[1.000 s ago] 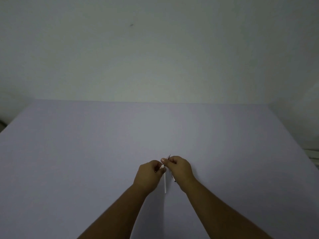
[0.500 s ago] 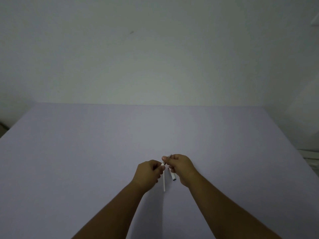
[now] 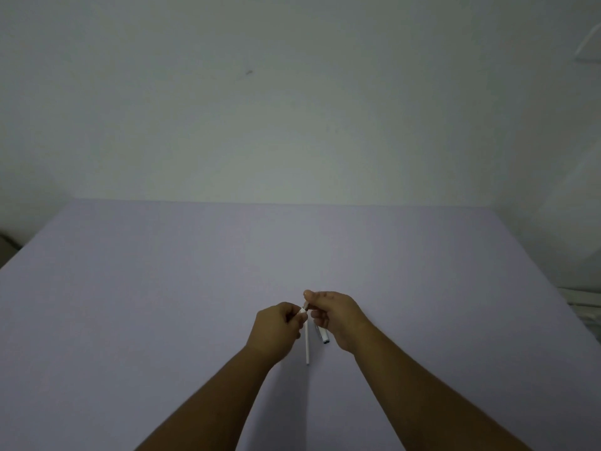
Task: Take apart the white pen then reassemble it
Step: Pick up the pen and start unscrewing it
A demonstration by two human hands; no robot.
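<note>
My left hand [image 3: 276, 330] pinches the upper end of a thin white pen barrel [image 3: 307, 346], which hangs down toward me above the table. My right hand [image 3: 335, 315] is closed beside it, its thumb and forefinger meeting the barrel's top end on a small part I cannot make out. A short white pen cap [image 3: 324, 336] with a dark end sticks out below the right hand's fingers. Both hands hover close together over the lilac table [image 3: 162, 288].
A plain pale wall [image 3: 292, 109] stands behind the table's far edge. White objects [image 3: 585, 307] sit past the table's right edge. A dark thing [image 3: 8, 244] shows at the far left edge.
The hands have drawn slightly apart. The cap under the right hand shows more clearly, farther from the barrel. The view has tilted down a little.
</note>
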